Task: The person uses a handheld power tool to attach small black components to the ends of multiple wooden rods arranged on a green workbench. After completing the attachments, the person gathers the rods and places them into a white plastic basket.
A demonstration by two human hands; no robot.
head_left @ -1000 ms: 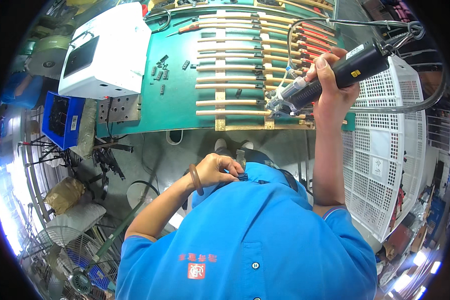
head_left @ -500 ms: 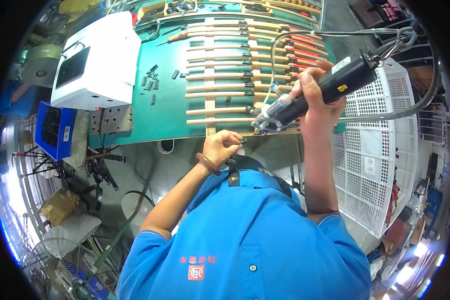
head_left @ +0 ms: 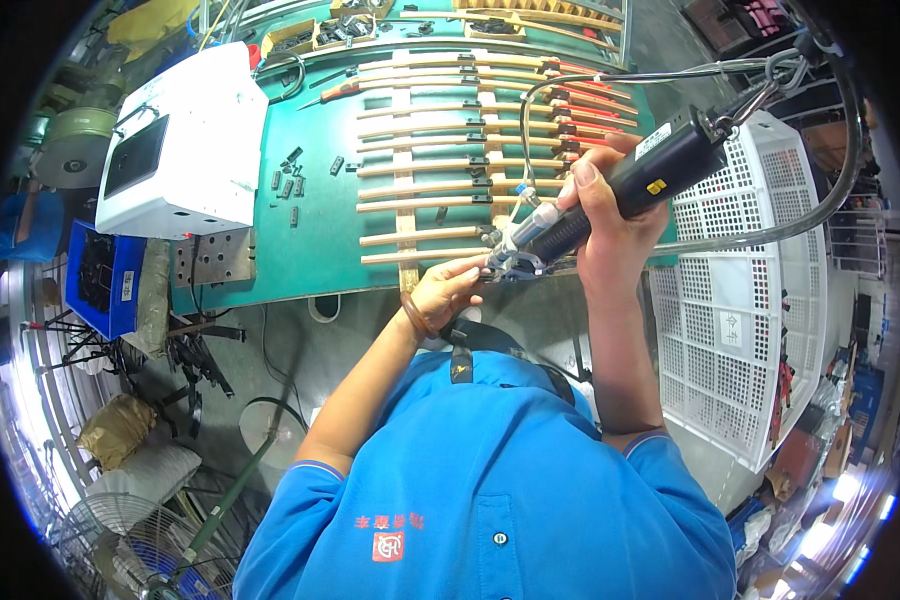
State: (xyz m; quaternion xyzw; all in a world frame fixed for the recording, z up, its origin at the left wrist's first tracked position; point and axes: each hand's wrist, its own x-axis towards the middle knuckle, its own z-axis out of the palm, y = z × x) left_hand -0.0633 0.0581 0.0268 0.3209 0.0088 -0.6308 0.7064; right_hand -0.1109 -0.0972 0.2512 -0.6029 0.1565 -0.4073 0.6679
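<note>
Evidently, the right hand (head_left: pixel 618 232) is grasping a black handheld power tool (head_left: pixel 662 172), which is slanting down to the left with its metal nose sitting at the near edge of the green bench (head_left: pixel 310 235). The left hand (head_left: pixel 444 296), wearing a brown bangle (head_left: pixel 416 316), is bringing its fingertips together at that nose; whether they are pinching anything I cannot tell, as the tool is hiding them. Just beyond, wooden slats (head_left: pixel 420 237) are lying in a row from near to far across wooden bars, black fittings sitting on them and red showing toward the right. Loose black pieces (head_left: pixel 294 187) are lying left of the slats, a white machine (head_left: pixel 200 140) is standing farther left, and a white crate (head_left: pixel 715 370) is standing to the right.
</note>
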